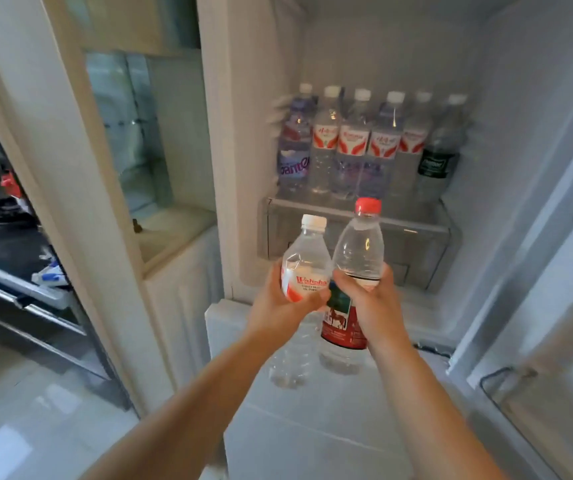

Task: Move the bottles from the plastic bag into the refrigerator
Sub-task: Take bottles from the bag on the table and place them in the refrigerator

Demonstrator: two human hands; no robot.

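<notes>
The refrigerator [506, 140] stands open in front of me. My left hand [278, 303] grips a white-capped water bottle [307, 258] with a red and white label. My right hand [375, 303] grips a red-capped water bottle [359, 247] with a red and green label. Both bottles are held side by side, tilted away from me, just in front of the shelf [357, 216]. Several water bottles [354, 147] stand in a row at the back of that shelf. The plastic bag is not in view.
A clear drawer [416, 251] sits under the shelf. The open fridge door [555, 341] is at my right with an empty rack. Left of the fridge are a glass-fronted cabinet [129, 126] and a dark countertop [4, 244] with clutter.
</notes>
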